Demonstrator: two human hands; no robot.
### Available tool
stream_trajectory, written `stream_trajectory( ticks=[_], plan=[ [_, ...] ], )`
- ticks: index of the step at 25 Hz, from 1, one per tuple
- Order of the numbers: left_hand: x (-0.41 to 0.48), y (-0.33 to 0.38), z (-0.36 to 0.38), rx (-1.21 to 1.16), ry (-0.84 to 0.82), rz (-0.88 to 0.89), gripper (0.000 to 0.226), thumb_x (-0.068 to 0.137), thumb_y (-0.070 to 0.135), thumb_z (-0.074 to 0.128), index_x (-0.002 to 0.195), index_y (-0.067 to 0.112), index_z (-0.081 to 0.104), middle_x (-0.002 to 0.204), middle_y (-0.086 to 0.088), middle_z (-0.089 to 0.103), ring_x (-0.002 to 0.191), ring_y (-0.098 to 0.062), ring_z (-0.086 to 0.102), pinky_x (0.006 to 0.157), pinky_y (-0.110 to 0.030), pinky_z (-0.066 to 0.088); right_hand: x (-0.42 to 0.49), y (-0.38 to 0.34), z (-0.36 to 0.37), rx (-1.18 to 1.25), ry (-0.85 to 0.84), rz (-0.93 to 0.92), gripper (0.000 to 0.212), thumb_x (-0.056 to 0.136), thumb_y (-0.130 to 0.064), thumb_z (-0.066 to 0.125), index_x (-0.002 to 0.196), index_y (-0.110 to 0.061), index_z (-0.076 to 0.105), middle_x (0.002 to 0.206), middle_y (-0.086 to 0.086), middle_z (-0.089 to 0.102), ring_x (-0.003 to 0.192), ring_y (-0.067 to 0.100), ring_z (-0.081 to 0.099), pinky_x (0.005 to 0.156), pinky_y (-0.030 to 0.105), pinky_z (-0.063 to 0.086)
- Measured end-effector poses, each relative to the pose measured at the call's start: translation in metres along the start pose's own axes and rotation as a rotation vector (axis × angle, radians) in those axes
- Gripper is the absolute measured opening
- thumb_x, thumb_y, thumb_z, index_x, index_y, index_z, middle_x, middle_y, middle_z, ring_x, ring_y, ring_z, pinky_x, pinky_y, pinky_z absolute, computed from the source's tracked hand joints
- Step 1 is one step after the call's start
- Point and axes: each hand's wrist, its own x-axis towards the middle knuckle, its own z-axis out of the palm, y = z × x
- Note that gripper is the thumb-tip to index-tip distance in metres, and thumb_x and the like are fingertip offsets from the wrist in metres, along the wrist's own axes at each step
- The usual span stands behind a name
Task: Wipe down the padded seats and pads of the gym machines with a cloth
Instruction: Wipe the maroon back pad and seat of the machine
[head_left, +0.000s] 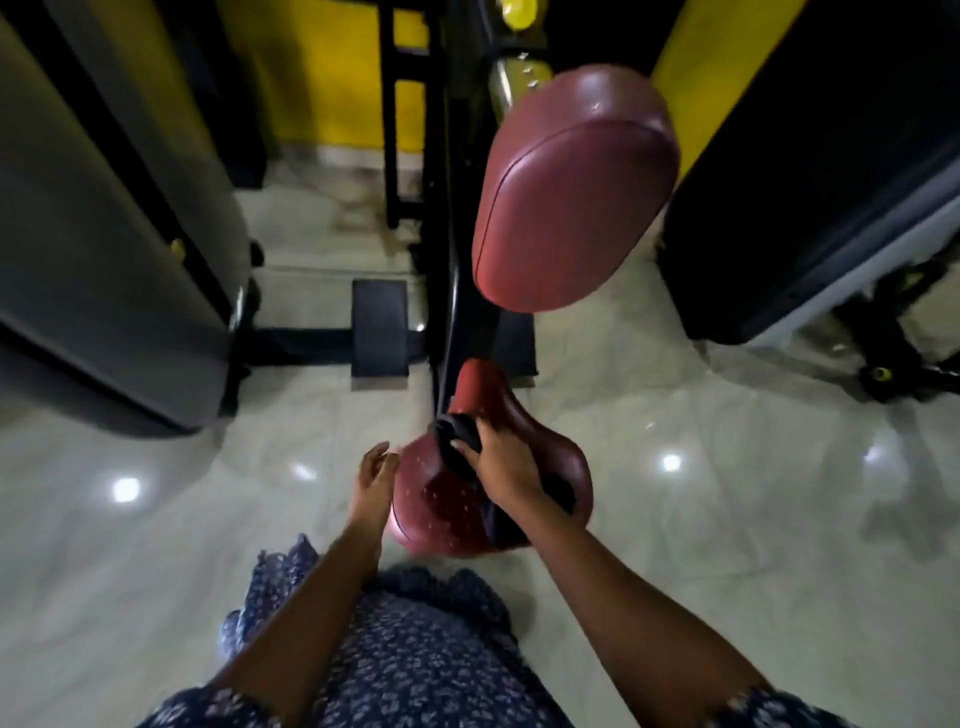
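Observation:
A maroon padded seat (431, 514) sits low in front of me, with speckles on its near left part. My right hand (501, 467) presses a dark cloth (457, 441) onto the top of the seat, fingers closed on it. A tail of the cloth hangs down the seat under my wrist. My left hand (371, 480) hovers just left of the seat's edge, fingers apart and holding nothing. Above and behind the seat a large maroon back pad (576, 192) is mounted on the black machine post (447, 291).
Grey and black machine housings stand at the left (104, 234) and right (810, 197). A black footplate (379, 327) lies on the glossy tile floor (727, 493) behind the seat. Yellow wall panels are at the back.

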Motion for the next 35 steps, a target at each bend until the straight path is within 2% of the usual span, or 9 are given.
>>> stream_trajectory(
  ticks=[3,7,10,16,20,24,29,32,35],
  plan=[
    [-0.022,-0.033,0.002,-0.091,0.154,-0.050,0.041,0.099,0.016,0.043,0.137,0.001,0.039,0.139,-0.019,0.045,0.111,-0.017,0.045,0.087,-0.023,0.033,0.001,-0.002,0.031,-0.095,-0.091,-0.149,0.063,0.089,-0.061,0.039,0.145,-0.035,0.025,0.139,0.016,0.042,0.121,0.036,0.045,0.097,0.045,0.037],
    [-0.031,-0.066,0.004,-0.130,0.226,-0.071,0.044,0.099,0.019,0.040,0.140,0.005,0.036,0.145,-0.013,0.040,0.123,-0.015,0.040,0.094,-0.021,0.029,0.013,0.001,0.087,-0.269,-0.203,-0.404,0.087,0.071,-0.078,0.011,0.148,-0.037,0.017,0.159,0.005,0.006,0.144,0.037,0.004,0.110,0.063,0.009],
    [-0.030,-0.083,0.006,-0.180,0.253,-0.059,0.044,0.099,0.022,0.040,0.141,0.011,0.037,0.140,-0.006,0.042,0.122,-0.013,0.040,0.095,-0.020,0.028,0.017,0.023,0.122,-0.402,-0.055,-0.569,0.068,0.082,-0.070,0.027,0.141,-0.038,0.037,0.155,0.007,0.024,0.139,0.042,0.023,0.103,0.065,0.027],
    [0.003,-0.128,0.007,-0.227,0.347,-0.070,0.041,0.098,0.030,0.042,0.138,0.019,0.043,0.142,0.000,0.046,0.122,-0.007,0.041,0.102,-0.025,0.027,0.054,0.021,0.139,-0.377,0.156,-0.737,0.053,0.082,-0.064,0.038,0.127,-0.041,0.053,0.142,-0.002,0.047,0.133,0.033,0.038,0.102,0.053,0.031],
    [0.047,-0.125,0.011,-0.208,0.365,-0.039,0.051,0.093,0.050,0.043,0.135,0.021,0.045,0.138,-0.003,0.050,0.121,-0.013,0.046,0.104,-0.027,0.031,0.127,0.025,0.111,-0.437,0.234,-0.734,0.050,0.079,-0.065,0.040,0.103,-0.030,0.068,0.105,-0.005,0.068,0.107,0.026,0.056,0.091,0.043,0.037],
    [0.076,-0.116,0.028,0.016,0.370,-0.070,0.051,0.097,0.053,0.027,0.134,0.024,0.048,0.137,-0.005,0.052,0.126,-0.025,0.047,0.101,-0.031,0.033,0.148,0.027,0.099,-0.566,0.312,-0.621,0.052,0.080,-0.061,0.038,0.079,-0.021,0.071,0.084,0.001,0.069,0.092,0.029,0.056,0.079,0.040,0.037],
    [0.078,-0.120,0.041,0.178,0.551,0.015,0.064,0.094,0.058,0.016,0.125,0.020,0.057,0.121,-0.015,0.063,0.111,-0.032,0.057,0.077,-0.031,0.036,0.102,-0.003,0.141,-0.438,0.221,-0.752,0.045,0.085,-0.057,0.036,0.099,-0.027,0.066,0.096,-0.001,0.067,0.092,0.030,0.056,0.077,0.042,0.041],
    [0.081,-0.124,0.042,0.195,0.573,0.025,0.064,0.092,0.058,0.018,0.127,0.020,0.057,0.123,-0.014,0.063,0.113,-0.032,0.056,0.083,-0.033,0.038,0.145,0.031,0.103,-0.484,0.223,-0.871,0.047,0.082,-0.061,0.039,0.094,-0.026,0.068,0.091,-0.004,0.068,0.088,0.026,0.057,0.075,0.039,0.041],
    [0.081,-0.126,0.042,0.253,0.570,0.065,0.070,0.085,0.063,0.017,0.126,0.021,0.056,0.122,-0.013,0.064,0.112,-0.032,0.058,0.081,-0.032,0.037,0.168,0.051,0.074,-0.605,0.270,-0.774,0.045,0.081,-0.059,0.041,0.084,-0.024,0.069,0.092,-0.003,0.068,0.100,0.026,0.056,0.084,0.040,0.037]
  ],
)
